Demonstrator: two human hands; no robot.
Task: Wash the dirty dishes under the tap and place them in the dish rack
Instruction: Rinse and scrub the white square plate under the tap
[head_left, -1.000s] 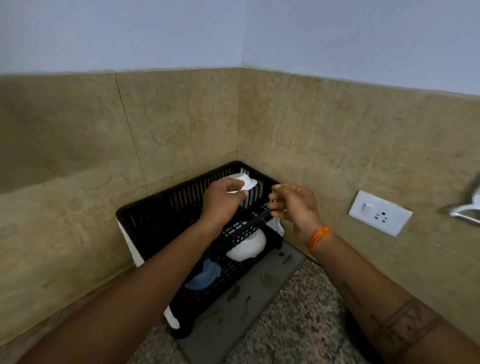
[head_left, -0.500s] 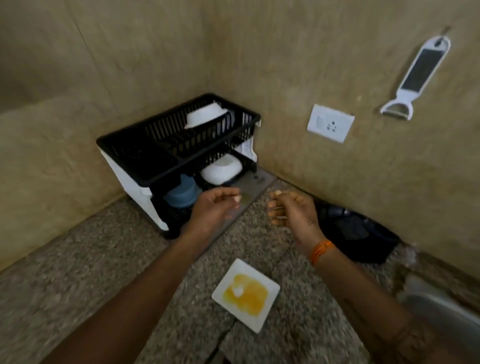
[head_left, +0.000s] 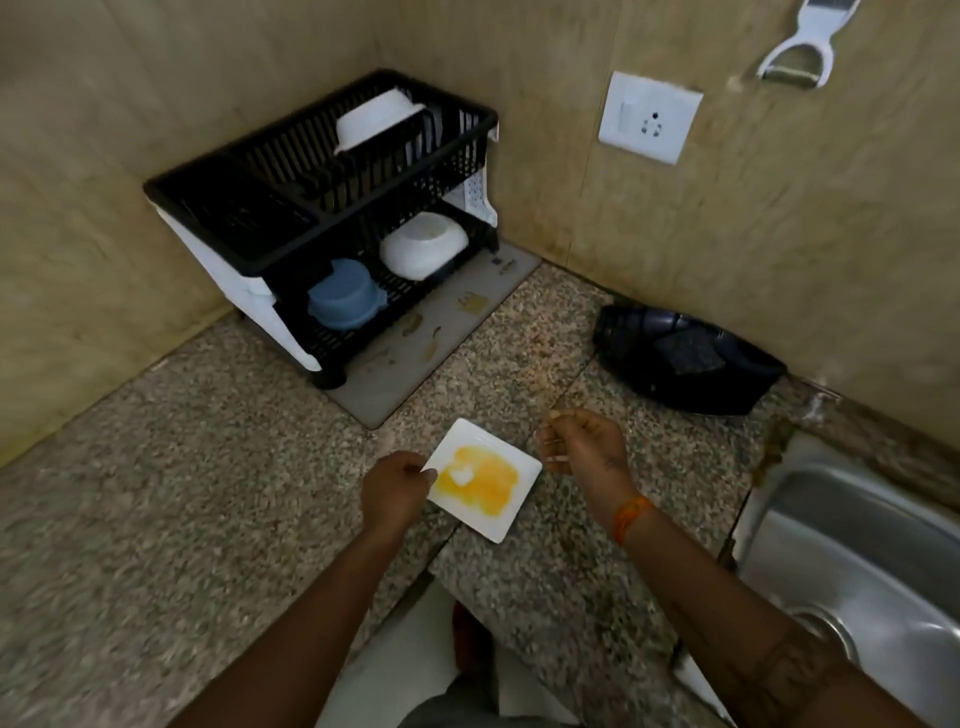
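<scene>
Lying flat on the speckled granite bench (head_left: 156, 519), a square white plate (head_left: 480, 480) smeared with yellow residue is pinched at its left corner by the left hand (head_left: 397, 488). The right hand (head_left: 582, 441) is held just right of the plate, fingers loosely curled around nothing. A black two-tier dish rack (head_left: 311, 208) is seen in the corner, a white bowl (head_left: 376, 122) tilted in its top tier, another white bowl (head_left: 423, 244) and a blue container (head_left: 345, 301) below. A steel sink (head_left: 857, 561) is seen at right.
</scene>
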